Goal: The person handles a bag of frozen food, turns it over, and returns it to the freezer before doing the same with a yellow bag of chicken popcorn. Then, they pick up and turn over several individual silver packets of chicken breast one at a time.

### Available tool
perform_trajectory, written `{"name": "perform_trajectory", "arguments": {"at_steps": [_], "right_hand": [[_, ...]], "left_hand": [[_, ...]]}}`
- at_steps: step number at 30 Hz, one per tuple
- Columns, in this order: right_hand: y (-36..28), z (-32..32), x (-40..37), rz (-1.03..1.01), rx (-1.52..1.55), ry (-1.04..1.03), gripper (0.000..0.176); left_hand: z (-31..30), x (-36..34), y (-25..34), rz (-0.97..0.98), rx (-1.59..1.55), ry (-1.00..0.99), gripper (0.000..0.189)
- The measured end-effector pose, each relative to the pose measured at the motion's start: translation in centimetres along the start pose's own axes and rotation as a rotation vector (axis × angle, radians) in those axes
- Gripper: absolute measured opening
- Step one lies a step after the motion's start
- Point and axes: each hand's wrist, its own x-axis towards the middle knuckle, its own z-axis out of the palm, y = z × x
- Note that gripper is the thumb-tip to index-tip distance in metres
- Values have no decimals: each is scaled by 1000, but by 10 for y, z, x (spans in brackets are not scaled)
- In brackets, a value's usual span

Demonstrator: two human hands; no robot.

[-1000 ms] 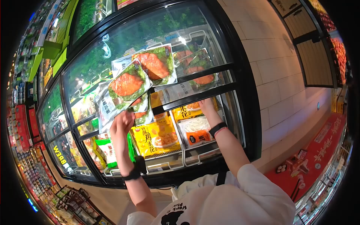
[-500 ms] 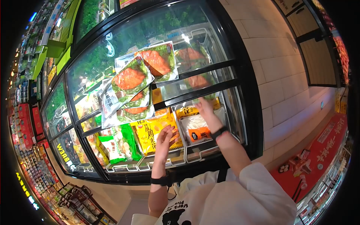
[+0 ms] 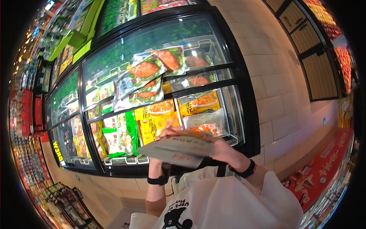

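My right hand (image 3: 221, 150) grips the right end of a flat plastic food packet (image 3: 179, 148), whose grey printed side faces me. A little orange shows along its upper edge. The packet partly covers my left hand (image 3: 169, 132), whose fingers show at its far left edge, holding it. It is tilted in front of my chest, above the freezer's near edge. Beyond it, several packets of reddish roasted meat on green leaves (image 3: 144, 70) lie stacked on the freezer's glass lid (image 3: 114, 68).
Inside the open front of the chest freezer (image 3: 249, 126) are yellow bags (image 3: 198, 104), a clear packet of white food (image 3: 204, 123) and green-and-white bags (image 3: 118, 133). A red counter (image 3: 328, 160) stands at the right, stocked shelves (image 3: 28, 152) at the left.
My right hand has come out of the freezer compartment toward me, with a packet in it. My left hand has come to the same packet. The stack on the lid looks unchanged.
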Motion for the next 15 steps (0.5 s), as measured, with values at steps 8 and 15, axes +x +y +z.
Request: {"name": "perform_trajectory", "arguments": {"at_steps": [8, 15], "right_hand": [[-30, 54, -73, -1267, -976, 143, 18], [10, 20, -67, -597, -623, -108, 50]], "left_hand": [[42, -3, 104, -250, -260, 408, 30], [57, -11, 121, -317, -185, 373, 25]]}}
